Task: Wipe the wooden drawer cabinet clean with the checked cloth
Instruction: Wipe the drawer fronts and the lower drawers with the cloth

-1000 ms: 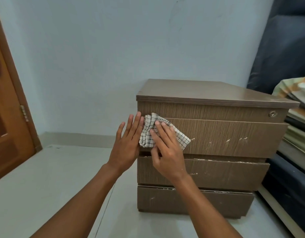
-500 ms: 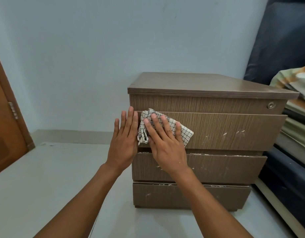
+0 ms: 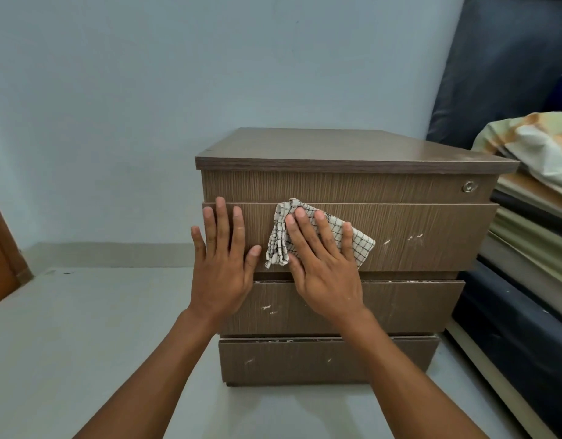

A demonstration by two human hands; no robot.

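A brown wooden drawer cabinet (image 3: 415, 236) with three drawer fronts stands on the pale floor against the wall. White scuff marks dot its fronts. A folded white checked cloth (image 3: 360, 243) lies flat against the top drawer front. My right hand (image 3: 320, 264) presses it there with straight, spread fingers. My left hand (image 3: 221, 267) lies flat on the left end of the same drawer front, fingers straight, a little apart from the cloth.
A dark upright mattress (image 3: 507, 68) and a stack of bedding and boards (image 3: 539, 198) crowd the cabinet's right side. A wooden door (image 3: 0, 258) shows at the far left. Pale floor (image 3: 83, 327) spreads to the left and front.
My right hand has slid the cloth to the right along the top drawer front, away from my left hand. The view has shifted so the cabinet sits more central.
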